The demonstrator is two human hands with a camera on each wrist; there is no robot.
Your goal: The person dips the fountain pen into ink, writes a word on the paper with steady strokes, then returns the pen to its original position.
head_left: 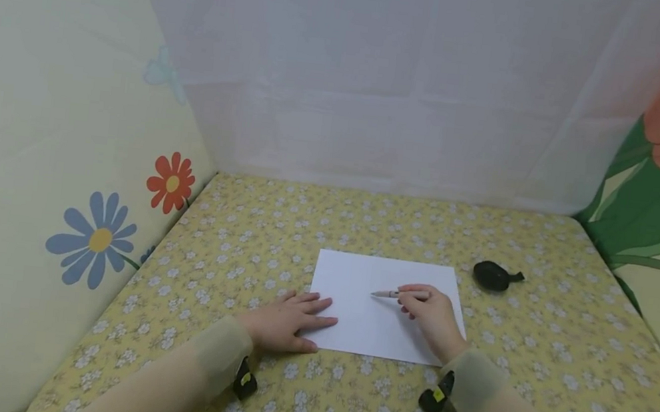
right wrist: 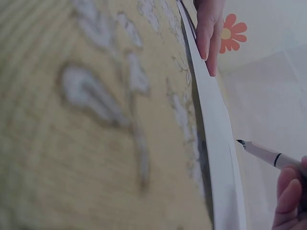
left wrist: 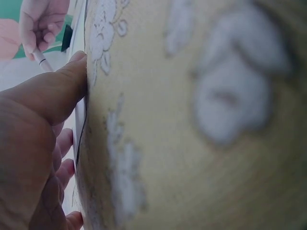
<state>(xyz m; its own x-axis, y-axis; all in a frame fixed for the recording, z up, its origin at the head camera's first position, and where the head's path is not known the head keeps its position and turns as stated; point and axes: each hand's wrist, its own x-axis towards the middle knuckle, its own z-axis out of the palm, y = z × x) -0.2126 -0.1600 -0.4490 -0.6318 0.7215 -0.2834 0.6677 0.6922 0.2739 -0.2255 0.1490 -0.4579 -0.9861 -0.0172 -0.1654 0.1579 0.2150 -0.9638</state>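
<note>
A white sheet of paper (head_left: 353, 329) lies on the flowered tablecloth in front of the person. The left hand (head_left: 291, 321) rests with spread fingers on the sheet's left edge, and in the left wrist view its thumb (left wrist: 67, 84) lies along that edge. In the right hand (head_left: 430, 314) a pale fountain pen (head_left: 386, 294) is pinched between thumb and fingers. The pen's dark nib (right wrist: 241, 142) points left, close over the middle of the paper. No marks show on the sheet.
A black rounded object with a short neck (head_left: 492, 276) lies on the tablecloth (head_left: 267, 226) beyond the paper's right corner. A white curtain (head_left: 407, 107) hangs behind the table. Flower-printed panels (head_left: 21, 153) stand at both sides.
</note>
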